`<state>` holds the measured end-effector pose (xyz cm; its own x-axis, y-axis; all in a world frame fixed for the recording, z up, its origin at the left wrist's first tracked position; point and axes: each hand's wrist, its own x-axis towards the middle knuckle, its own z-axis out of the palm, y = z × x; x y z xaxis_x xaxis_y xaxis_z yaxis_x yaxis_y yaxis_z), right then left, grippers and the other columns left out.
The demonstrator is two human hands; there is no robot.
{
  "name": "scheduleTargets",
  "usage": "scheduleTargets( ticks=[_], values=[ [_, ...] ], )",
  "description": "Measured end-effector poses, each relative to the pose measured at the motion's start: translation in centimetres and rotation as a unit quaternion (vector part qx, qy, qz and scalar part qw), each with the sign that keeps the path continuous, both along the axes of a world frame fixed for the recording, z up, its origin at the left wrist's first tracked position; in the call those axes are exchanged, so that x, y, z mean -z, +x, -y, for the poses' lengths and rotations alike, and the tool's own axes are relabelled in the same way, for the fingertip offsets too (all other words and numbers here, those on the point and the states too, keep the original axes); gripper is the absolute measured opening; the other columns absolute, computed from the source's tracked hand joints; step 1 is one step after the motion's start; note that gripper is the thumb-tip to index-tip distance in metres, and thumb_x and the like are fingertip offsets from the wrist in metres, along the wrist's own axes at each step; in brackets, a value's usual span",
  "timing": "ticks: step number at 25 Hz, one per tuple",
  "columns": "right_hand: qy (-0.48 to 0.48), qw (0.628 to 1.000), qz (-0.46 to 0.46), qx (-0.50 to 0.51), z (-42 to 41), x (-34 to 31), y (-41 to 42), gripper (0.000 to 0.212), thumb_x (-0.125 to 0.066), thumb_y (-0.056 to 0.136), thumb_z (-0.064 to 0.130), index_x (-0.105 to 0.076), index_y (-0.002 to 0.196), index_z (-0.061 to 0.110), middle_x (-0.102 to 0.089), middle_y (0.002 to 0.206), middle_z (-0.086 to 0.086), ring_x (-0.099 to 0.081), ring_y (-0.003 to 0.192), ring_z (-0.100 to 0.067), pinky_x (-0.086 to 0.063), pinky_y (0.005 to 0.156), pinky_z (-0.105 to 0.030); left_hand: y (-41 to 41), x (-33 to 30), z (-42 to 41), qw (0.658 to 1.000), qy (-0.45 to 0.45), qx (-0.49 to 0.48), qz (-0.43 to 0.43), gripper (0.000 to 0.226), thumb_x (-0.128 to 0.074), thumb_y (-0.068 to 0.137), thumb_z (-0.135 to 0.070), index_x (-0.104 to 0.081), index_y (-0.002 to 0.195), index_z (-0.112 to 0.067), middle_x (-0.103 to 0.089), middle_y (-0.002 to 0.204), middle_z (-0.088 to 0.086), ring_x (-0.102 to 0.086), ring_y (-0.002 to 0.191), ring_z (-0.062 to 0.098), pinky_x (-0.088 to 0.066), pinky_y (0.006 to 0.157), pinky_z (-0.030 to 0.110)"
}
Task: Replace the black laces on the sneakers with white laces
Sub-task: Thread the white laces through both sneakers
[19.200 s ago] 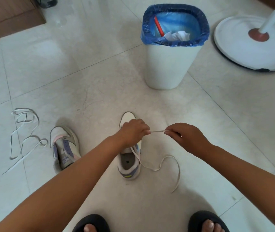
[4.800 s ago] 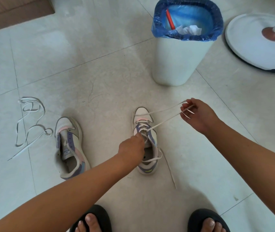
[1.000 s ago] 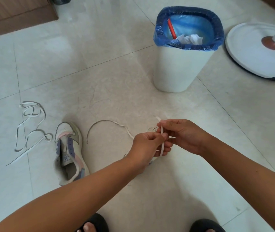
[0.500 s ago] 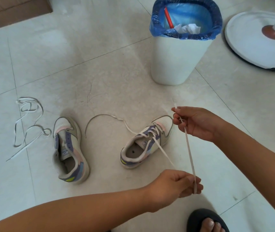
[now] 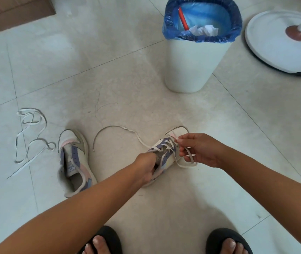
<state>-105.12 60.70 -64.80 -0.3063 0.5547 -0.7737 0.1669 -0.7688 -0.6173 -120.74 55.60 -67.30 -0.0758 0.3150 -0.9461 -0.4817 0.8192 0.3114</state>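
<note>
spare white lace loose on floor far left | unlaced sneaker beside it | left hand grips heel of half-laced sneaker | right hand pinches its lace end | risk: trailing end yanks through eyelets, uneven lengths

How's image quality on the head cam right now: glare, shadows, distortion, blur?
Head view: soft, even light; a pale sheen on the floor tiles at upper left, no harsh glare. Faint shadows beside the bin and under the sneaker being laced. Wide-angle bend curves the tile seams toward the edges. Left hand and right hand look slightly soft.
</note>
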Motion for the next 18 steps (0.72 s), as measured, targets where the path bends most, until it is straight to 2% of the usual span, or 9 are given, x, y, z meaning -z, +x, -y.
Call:
scheduleTargets(
  ticks=[2,3,6,9,12,15,18],
  values=[
    [0.021,1.0,0.018,0.006,0.1,0.7,-1.0,0.008,-0.062,0.09,0.016,-0.062,0.084,0.011,-0.054,0.06,-0.003,-0.052,0.05,-0.013,-0.047,0.048,-0.023,0.6,0.1,-0.5,0.999,0.021,0.018,0.032,0.014,-0.053,0.092,-0.005,-0.06,0.099,-0.015,-0.059,0.1,0.005,-0.056,0.092,0.018,-0.043,0.069,0.025],
    [0.041,0.999,0.026,0.008,0.2,0.9,-1.6,0.009,-0.062,0.091,0.015,-0.062,0.083,0.011,-0.054,0.061,-0.003,-0.051,0.052,-0.013,-0.049,0.049,-0.023,0.6,0.2,-0.6,0.998,0.038,0.039,0.018,0.009,-0.056,0.092,-0.008,-0.059,0.094,-0.016,-0.058,0.095,0.004,-0.056,0.088,0.017,-0.043,0.067,0.023],
    [0.138,0.989,0.057,-0.02,0.1,1.4,-3.0,0.011,-0.058,0.09,0.008,-0.06,0.079,0.008,-0.055,0.073,-0.005,-0.053,0.071,-0.015,-0.051,0.068,-0.024,0.0,0.3,-0.4,0.993,0.098,0.061,-0.026,0.009,-0.06,0.091,-0.011,-0.061,0.1,-0.012,-0.064,0.088,0.004,-0.062,0.075,0.014,-0.053,0.065,0.025],
    [0.137,0.99,0.008,0.031,0.0,1.1,-3.4,0.013,-0.053,0.092,0.004,-0.058,0.079,0.005,-0.059,0.077,-0.008,-0.056,0.074,-0.017,-0.051,0.075,-0.026,-0.9,-0.1,-0.6,0.988,0.135,0.049,-0.055,0.012,-0.06,0.091,-0.018,-0.065,0.101,-0.015,-0.07,0.094,0.004,-0.066,0.083,0.015,-0.054,0.076,0.029],
    [0.161,0.985,-0.046,0.049,0.1,-0.1,-3.4,0.015,-0.053,0.094,0.006,-0.059,0.08,0.008,-0.061,0.071,-0.006,-0.056,0.063,-0.015,-0.051,0.069,-0.026,-2.3,-1.3,-0.9,0.985,0.163,0.009,-0.058,0.009,-0.061,0.09,-0.017,-0.065,0.099,-0.015,-0.07,0.088,0.004,-0.065,0.077,0.017,-0.051,0.081,0.037],
    [0.248,0.968,0.035,0.005,0.5,-1.5,-3.3,0.014,-0.058,0.092,0.013,-0.061,0.079,0.013,-0.055,0.066,-0.002,-0.049,0.057,-0.011,-0.046,0.062,-0.023,-3.1,-3.0,-1.2,0.981,0.186,-0.016,-0.051,0.017,-0.063,0.088,-0.014,-0.065,0.104,-0.01,-0.071,0.085,0.006,-0.065,0.073,0.019,-0.051,0.083,0.04],
    [0.321,0.941,0.107,-0.02,1.2,-2.6,-3.3,0.014,-0.062,0.089,0.021,-0.064,0.075,0.019,-0.049,0.056,0.013,-0.04,0.05,-0.001,-0.038,0.054,-0.014,-3.0,-4.5,-1.6,0.981,0.184,-0.061,-0.032,0.018,-0.063,0.089,-0.019,-0.066,0.105,-0.012,-0.073,0.094,0.008,-0.068,0.078,0.02,-0.053,0.085,0.04]
  ],
)
